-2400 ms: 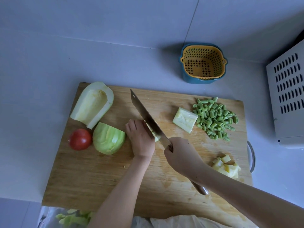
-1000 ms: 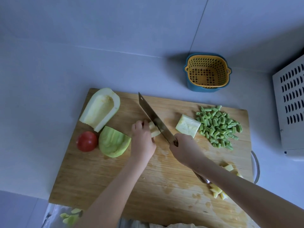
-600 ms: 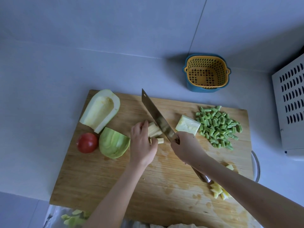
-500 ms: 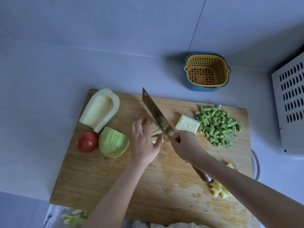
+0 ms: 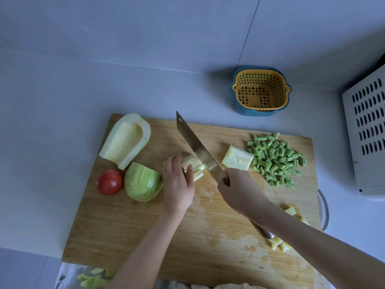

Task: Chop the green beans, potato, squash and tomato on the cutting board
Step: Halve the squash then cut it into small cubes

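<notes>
Tomato (image 5: pixel 109 182) and squash chunk (image 5: pixel 142 182) lie left of strips (image 5: pixel 192 161) beside knife (image 5: pixel 198 151).

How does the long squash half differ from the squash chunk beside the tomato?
The long squash half lies cut side up, pale and hollowed; the squash chunk lies rind up, green and domed. The half is longer, the chunk shorter and rounder. Both rest on the cutting board.

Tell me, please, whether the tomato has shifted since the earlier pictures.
No. The tomato still lies beside the green squash piece, near the cutting board's left edge.
</notes>
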A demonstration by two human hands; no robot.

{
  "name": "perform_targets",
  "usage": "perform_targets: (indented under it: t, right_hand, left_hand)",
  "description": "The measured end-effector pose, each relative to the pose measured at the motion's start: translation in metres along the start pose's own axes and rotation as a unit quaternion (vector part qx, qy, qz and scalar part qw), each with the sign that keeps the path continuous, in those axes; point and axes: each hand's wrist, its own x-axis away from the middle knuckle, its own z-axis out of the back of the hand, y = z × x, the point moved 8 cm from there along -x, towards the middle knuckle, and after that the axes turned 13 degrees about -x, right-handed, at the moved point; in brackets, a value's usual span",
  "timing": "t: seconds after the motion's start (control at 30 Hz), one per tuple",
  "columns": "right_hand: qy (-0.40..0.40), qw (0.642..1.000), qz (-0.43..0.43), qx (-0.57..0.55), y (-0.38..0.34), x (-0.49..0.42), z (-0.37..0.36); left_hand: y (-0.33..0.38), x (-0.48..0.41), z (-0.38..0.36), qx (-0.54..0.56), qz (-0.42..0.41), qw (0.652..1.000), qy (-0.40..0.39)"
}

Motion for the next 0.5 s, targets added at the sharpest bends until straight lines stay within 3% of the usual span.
perform_targets:
  t: [0.17,0.5]
  right_hand:
    - [-0.002,0.998,-0.001,0.055,-0.002,-0.001,-0.004]
    - [-0.007,0.999,-0.041,-0.002,0.005,-0.019,-0.016]
  left_hand:
    - [0.005,-0.008,-0.001,-0.015,0.043,0.998,0.053]
    - [0.004,-0.007,-0.009,-0.048,0.023,0.998,0.03]
